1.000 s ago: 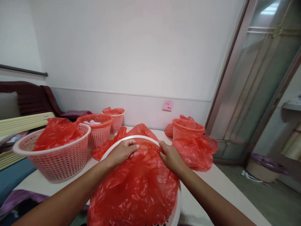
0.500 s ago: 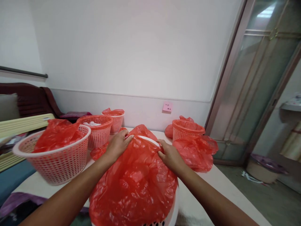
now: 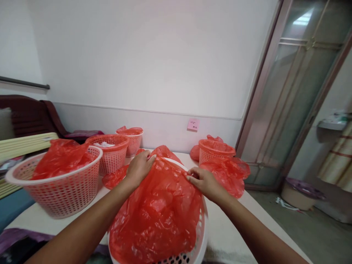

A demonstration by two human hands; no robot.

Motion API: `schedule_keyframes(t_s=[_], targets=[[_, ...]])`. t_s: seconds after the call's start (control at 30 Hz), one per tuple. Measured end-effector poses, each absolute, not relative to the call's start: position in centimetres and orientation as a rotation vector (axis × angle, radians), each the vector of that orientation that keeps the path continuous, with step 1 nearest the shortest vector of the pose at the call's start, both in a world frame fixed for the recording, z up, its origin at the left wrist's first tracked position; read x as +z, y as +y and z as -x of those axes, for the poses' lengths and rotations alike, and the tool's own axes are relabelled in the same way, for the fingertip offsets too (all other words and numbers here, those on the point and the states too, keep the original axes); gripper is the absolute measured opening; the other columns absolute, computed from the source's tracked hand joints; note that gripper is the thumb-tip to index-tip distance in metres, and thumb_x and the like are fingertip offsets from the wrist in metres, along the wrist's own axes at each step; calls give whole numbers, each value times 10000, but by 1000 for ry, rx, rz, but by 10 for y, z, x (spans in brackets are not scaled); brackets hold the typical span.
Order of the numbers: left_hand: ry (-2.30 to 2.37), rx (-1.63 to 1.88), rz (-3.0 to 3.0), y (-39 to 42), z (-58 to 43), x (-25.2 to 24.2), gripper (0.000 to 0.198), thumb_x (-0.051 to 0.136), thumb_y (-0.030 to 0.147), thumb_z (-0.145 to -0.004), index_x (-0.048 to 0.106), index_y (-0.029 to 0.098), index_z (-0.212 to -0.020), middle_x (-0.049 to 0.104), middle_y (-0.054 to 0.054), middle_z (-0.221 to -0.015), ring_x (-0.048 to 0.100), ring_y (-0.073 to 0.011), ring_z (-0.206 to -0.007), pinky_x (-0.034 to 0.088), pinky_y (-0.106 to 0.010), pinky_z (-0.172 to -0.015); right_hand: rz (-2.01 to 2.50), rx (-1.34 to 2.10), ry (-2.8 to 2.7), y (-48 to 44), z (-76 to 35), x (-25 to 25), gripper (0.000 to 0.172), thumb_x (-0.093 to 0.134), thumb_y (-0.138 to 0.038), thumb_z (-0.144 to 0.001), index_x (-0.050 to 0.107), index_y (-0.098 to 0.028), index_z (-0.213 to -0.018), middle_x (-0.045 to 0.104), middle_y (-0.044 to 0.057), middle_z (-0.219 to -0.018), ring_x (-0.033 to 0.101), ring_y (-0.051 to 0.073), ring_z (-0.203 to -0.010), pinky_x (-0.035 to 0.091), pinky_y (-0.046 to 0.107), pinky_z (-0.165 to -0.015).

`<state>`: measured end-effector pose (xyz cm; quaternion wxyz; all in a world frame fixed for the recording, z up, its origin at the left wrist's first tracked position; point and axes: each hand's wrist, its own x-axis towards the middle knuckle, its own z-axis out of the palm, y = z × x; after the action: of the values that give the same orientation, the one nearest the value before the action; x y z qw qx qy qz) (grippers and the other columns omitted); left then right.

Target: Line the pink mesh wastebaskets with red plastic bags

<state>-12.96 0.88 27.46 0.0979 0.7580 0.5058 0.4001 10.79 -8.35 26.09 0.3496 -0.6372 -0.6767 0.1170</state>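
Note:
A large red plastic bag (image 3: 159, 209) lies over the opening of a white perforated basket (image 3: 204, 234) right in front of me. My left hand (image 3: 140, 167) pinches the bag's upper edge near the basket's far rim. On the other side, my right hand (image 3: 202, 180) is closed on the bag's edge, at the rim's right. The bag is spread between both hands, and the basket's white rim shows behind it and down the right side.
On the white table (image 3: 233, 227) stand a wide pink basket (image 3: 71, 187) at left, two smaller baskets (image 3: 112, 157) (image 3: 134, 143) behind, and another basket (image 3: 205, 156) at right with a loose red bag (image 3: 228, 172). A lidded bin (image 3: 299, 194) is on the floor.
My right hand has moved slightly right and down with the bag's edge. The bag has pulled away from the basket's right side, showing more of its holes and rim.

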Motion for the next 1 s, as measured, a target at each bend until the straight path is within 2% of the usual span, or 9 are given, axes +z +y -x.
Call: schedule_keyframes(t_s=[0.1,0.2,0.33,0.5,0.63,0.7,0.83,1.0], targets=[[1497,1176,-2274,4,126,276,323,416,436,-895,349,228,-657,448,44,-639,444,-142,-627,237,-287,-591,1569,408,-1738,-83,-102,261,265,470,-402,-848,580,-195,-722,619,24,-712,557,179,-681,373,291,-609],[1510,1167,-2286,4,126,276,324,408,435,-900,347,229,-657,458,39,-634,451,-146,-618,231,-288,-585,1569,443,-1694,-81,-98,256,118,495,-283,-796,578,-200,-792,610,3,-705,553,167,-657,373,282,-607],[1521,1149,-2289,10,128,274,325,363,425,-922,368,231,-661,506,20,-646,493,-158,-634,259,-288,-593,1584,248,-1737,-80,-96,239,49,496,-179,-734,520,-219,-750,565,-19,-678,524,158,-649,342,271,-610],[1546,1124,-2286,10,128,276,327,303,414,-945,445,232,-713,611,-29,-740,565,-189,-726,321,-300,-650,1539,68,-1725,-77,-98,224,96,476,-211,-785,461,-224,-691,558,-3,-684,521,173,-661,350,290,-632],[1603,1118,-2268,8,127,276,330,299,428,-943,501,232,-771,646,-60,-802,582,-218,-777,316,-318,-660,1515,29,-1608,-70,-104,223,74,462,-211,-779,533,-220,-758,586,20,-747,551,196,-729,404,310,-697],[1615,1112,-2255,9,128,276,333,303,443,-938,505,234,-777,646,-55,-798,578,-215,-759,307,-316,-644,1502,-38,-1614,-67,-107,222,131,459,-197,-765,575,-214,-823,598,36,-808,562,208,-790,416,327,-748],[1606,1106,-2216,15,129,275,346,301,455,-930,486,235,-737,644,-33,-777,579,-195,-738,312,-298,-621,1535,32,-1610,-66,-109,225,148,490,-299,-805,598,-203,-835,613,43,-803,572,214,-775,414,336,-742],[1620,1091,-2185,14,125,278,311,333,437,-911,502,235,-743,660,-32,-789,585,-199,-729,300,-294,-597,1492,363,-1637,-69,-108,235,382,375,-530,-892,523,-223,-719,566,-1,-690,554,195,-691,400,314,-662]])
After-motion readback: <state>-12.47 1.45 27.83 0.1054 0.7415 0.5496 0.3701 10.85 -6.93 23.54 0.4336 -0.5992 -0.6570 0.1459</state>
